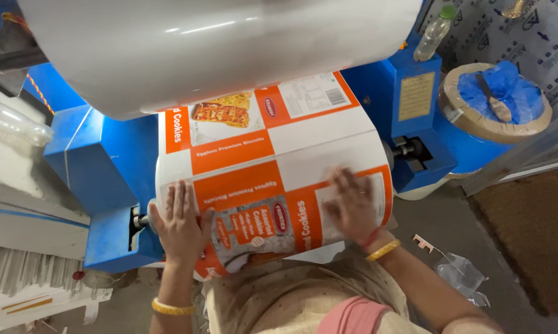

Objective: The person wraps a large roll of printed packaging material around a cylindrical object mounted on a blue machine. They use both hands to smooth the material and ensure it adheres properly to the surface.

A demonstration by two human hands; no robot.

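A printed sheet (pixel 272 154), orange and white with pictures of biscuits, curves over a roller between the blue machine's two side blocks. My left hand (pixel 181 224) lies flat on the sheet's lower left edge, fingers apart. My right hand (pixel 352 204) presses flat on the lower right part of the sheet and looks blurred. Both wrists wear yellow bangles. A large glossy white roll (pixel 217 49) sits just above the sheet and hides its upper end.
The blue machine (pixel 99 161) frames the roller on both sides. A round drum (pixel 494 99) lined with blue plastic holds a wooden stick at the right. A clear plastic bottle (pixel 435 32) stands on the machine. White stacked sheets (pixel 19 272) lie at the left. Brown matting covers the floor at right.
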